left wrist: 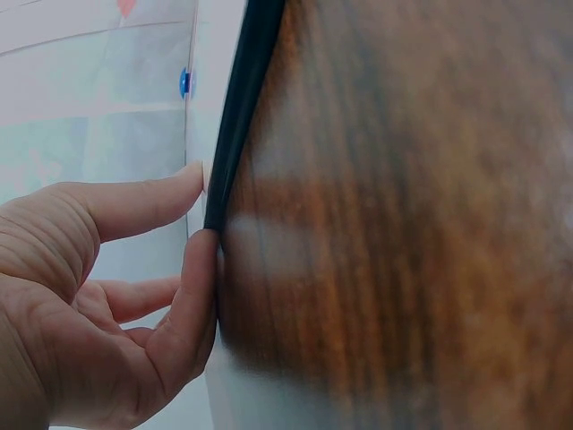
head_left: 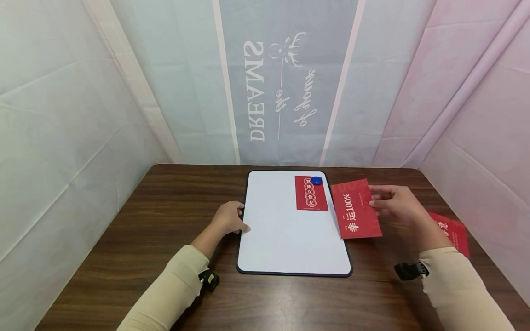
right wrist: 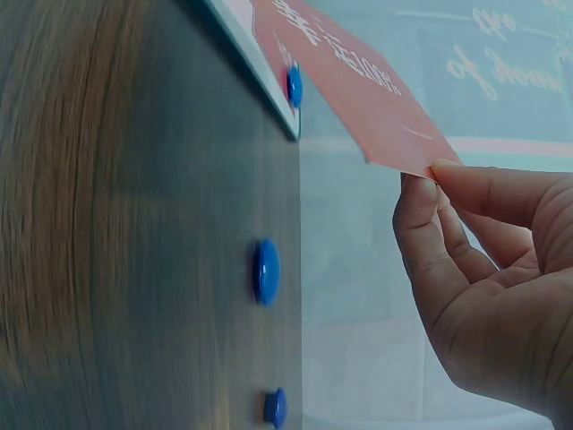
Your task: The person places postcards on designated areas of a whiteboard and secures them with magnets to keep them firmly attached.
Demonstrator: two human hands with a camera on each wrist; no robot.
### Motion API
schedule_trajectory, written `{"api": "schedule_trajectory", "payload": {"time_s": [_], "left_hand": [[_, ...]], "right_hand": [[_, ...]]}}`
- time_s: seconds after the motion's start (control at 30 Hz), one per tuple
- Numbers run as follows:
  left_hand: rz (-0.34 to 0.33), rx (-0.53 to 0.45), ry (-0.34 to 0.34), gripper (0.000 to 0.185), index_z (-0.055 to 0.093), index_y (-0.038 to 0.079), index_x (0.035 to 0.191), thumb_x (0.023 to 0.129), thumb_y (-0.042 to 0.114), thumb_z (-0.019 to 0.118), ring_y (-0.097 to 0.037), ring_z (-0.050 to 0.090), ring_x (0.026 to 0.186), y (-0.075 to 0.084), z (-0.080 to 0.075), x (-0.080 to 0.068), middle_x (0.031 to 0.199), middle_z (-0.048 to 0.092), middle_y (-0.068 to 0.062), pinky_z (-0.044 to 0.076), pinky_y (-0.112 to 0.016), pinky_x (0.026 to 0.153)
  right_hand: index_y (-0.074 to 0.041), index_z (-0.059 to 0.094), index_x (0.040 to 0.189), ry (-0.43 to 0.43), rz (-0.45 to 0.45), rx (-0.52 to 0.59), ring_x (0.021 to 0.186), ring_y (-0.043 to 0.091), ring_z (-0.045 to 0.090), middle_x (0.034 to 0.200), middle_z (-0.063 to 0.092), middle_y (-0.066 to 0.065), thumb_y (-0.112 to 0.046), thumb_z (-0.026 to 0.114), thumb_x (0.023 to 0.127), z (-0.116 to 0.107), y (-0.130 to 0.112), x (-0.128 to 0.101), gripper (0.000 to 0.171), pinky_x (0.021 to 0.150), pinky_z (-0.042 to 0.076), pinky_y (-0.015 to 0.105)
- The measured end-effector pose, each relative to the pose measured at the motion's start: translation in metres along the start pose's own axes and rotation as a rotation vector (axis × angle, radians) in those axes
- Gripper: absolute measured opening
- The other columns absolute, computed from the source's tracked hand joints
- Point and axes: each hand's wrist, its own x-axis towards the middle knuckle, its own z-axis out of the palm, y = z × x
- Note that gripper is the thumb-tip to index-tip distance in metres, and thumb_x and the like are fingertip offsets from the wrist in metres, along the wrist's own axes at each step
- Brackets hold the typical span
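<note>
In the head view, a red card [head_left: 357,211] is pinched by the right hand [head_left: 395,202] at the right edge of the whiteboard [head_left: 281,239]; in the left wrist view, its left edge is pinched by the left hand [left wrist: 107,340]; in the right wrist view, blue discs [right wrist: 267,271] are seen on the surface [right wrist: 161,269]

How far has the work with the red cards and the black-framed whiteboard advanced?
Done: one rectangular red card lies on the black-framed whiteboard under a round blue magnet.
In hand: the right hand pinches a second red card, not yet pinned.
Probably left: fixing it and a third red card from the brown wooden table, where two blue magnets rest.
</note>
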Motion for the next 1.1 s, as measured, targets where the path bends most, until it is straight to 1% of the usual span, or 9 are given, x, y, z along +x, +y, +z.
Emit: {"api": "schedule_trajectory", "payload": {"time_s": [0.23, 0.43, 0.7, 0.93, 1.1], "left_hand": [[0.008, 0.008, -0.001, 0.076, 0.053, -0.001, 0.135, 0.068, 0.006, 0.089, -0.014, 0.066, 0.062, 0.0, 0.0, 0.0, 0.115, 0.062, -0.013, 0.057, -0.027, 0.059], [0.009, 0.006, -0.003, 0.077, 0.053, -0.001, 0.135, 0.068, 0.006, 0.089, -0.014, 0.066, 0.062, 0.0, 0.0, -0.001, 0.115, 0.062, -0.014, 0.057, -0.027, 0.059], [-0.002, 0.008, 0.002, 0.077, 0.053, 0.0, 0.135, 0.068, 0.007, 0.089, -0.014, 0.066, 0.063, 0.001, 0.001, -0.001, 0.117, 0.062, -0.014, 0.057, -0.028, 0.06], [0.004, 0.019, 0.002, 0.077, 0.053, -0.001, 0.135, 0.068, 0.007, 0.09, -0.014, 0.066, 0.063, 0.001, 0.001, -0.001, 0.116, 0.062, -0.014, 0.056, -0.028, 0.06], [0.006, 0.014, 0.003, 0.077, 0.053, -0.001, 0.135, 0.068, 0.007, 0.09, -0.014, 0.066, 0.062, 0.0, 0.001, -0.001, 0.115, 0.062, -0.014, 0.056, -0.028, 0.06]], "right_hand": [[-0.002, 0.039, 0.148, -0.012, -0.017, 0.077, 0.092, 0.018, 0.064, 0.125, 0.053, 0.026, -0.013, 0.068, 0.092, 0.019, -0.007, 0.004, 0.063, 0.082, 0.057, 0.041], [-0.004, 0.041, 0.147, -0.01, -0.03, 0.084, 0.097, 0.022, 0.063, 0.127, 0.052, 0.026, -0.013, 0.068, 0.093, 0.035, -0.011, 0.008, 0.061, 0.083, 0.057, 0.042], [-0.004, 0.045, 0.144, -0.035, -0.026, 0.096, 0.102, 0.028, 0.062, 0.122, 0.055, 0.022, -0.009, 0.067, 0.092, 0.056, -0.026, 0.017, 0.057, 0.081, 0.058, 0.04], [-0.001, 0.048, 0.141, -0.052, -0.071, 0.112, 0.097, 0.027, 0.063, 0.117, 0.058, 0.022, -0.006, 0.067, 0.092, 0.076, -0.035, 0.024, 0.053, 0.08, 0.058, 0.042], [-0.002, 0.05, 0.14, -0.056, -0.075, 0.133, 0.094, 0.027, 0.064, 0.112, 0.059, 0.021, -0.004, 0.068, 0.091, 0.089, -0.04, 0.029, 0.052, 0.08, 0.058, 0.044]]}}
